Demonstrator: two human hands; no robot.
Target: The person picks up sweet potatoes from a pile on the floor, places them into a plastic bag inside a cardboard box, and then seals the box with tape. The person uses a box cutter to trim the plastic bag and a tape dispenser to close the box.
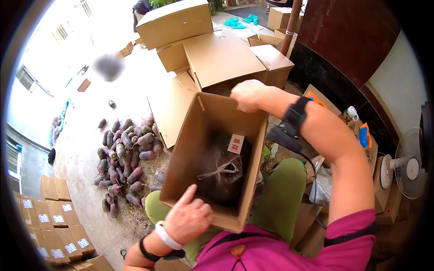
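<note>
An open cardboard box (181,162) is tilted toward me above my knees. Inside it lies a knotted clear plastic bag (220,169) around something dark that I cannot make out. A small white card with red print (236,144) rests on top of the bag. My left hand (188,215) grips the box's near rim, its index finger reaching along the inside. At the far rim my right hand (249,96) is curled around the edge, fingertips partly hidden.
Purple-skinned root vegetables (127,161) lie heaped on the concrete floor at left. Large cartons (223,61) stand stacked ahead. Several labelled boxes (56,216) are piled at lower left. A white fan (411,168) and a lidded jar (349,114) are at right.
</note>
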